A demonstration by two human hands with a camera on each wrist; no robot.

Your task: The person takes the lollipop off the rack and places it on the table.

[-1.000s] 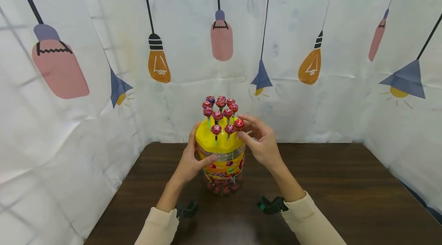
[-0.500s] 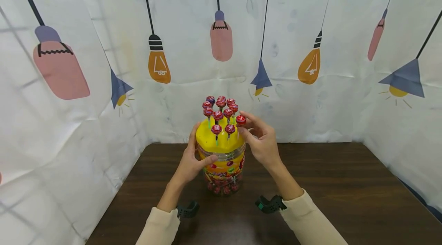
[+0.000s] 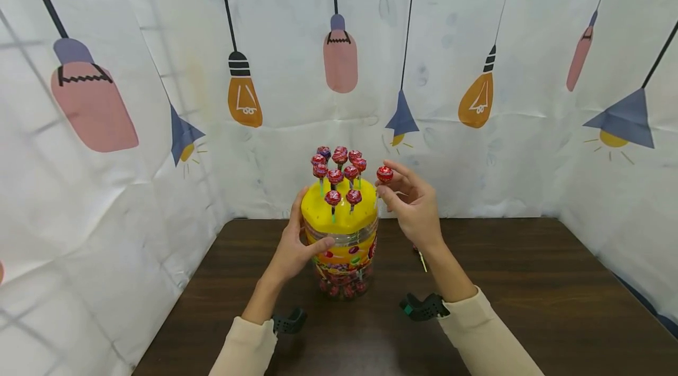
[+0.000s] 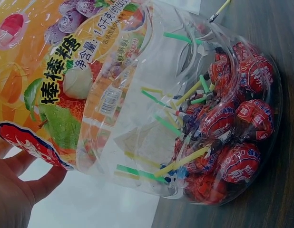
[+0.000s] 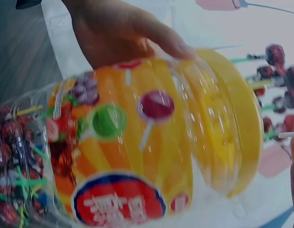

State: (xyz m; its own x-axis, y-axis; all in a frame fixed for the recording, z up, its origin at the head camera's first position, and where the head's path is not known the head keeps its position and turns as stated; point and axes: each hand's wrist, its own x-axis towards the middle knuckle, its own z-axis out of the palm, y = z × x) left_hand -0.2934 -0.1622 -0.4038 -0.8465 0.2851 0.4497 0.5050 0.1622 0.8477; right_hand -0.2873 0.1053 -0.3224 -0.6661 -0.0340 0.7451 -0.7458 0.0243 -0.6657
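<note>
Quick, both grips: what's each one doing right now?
Left grip: closed around the side of the candy jar, just below its yellow lid.
Right grip: closed, pinching a red-wrapped lollipop by its stick.

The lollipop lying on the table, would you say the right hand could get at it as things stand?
Probably not straight away: the right hand pinches another lollipop, which it would likely need to set down first. The loose lollipop shows beside the right wrist, apart from the jar.
</note>
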